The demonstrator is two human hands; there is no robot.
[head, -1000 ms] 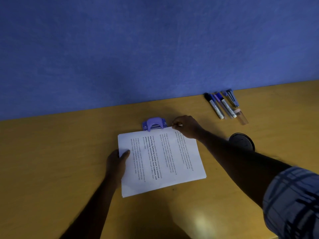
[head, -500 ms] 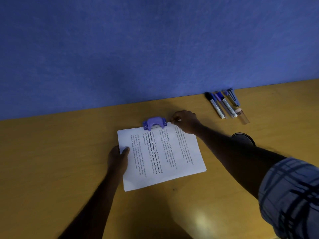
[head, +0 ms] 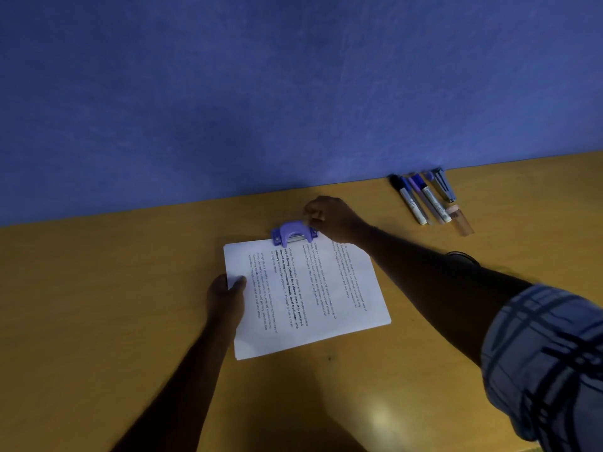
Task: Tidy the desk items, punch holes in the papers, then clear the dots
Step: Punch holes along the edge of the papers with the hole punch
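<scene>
A stack of white printed papers (head: 326, 298) lies on the yellow desk (head: 98, 305), its far edge pushed into a purple hole punch (head: 292, 233). My left hand (head: 225, 296) holds the stack's left edge, thumb on top of the sheets. My right hand (head: 329, 216) sits at the right end of the punch with its fingers curled against the punch; what the fingertips pinch is unclear.
Several markers (head: 421, 199), a stapler (head: 443, 184) and a small clear case (head: 460, 220) lie in a row at the back right by the blue wall (head: 293, 93). A dark round object (head: 465, 256) peeks out behind my right forearm.
My right hand left the paper's far right corner and moved up and left onto the punch. The stack slid slightly farther into the punch. My left hand kept its hold.
</scene>
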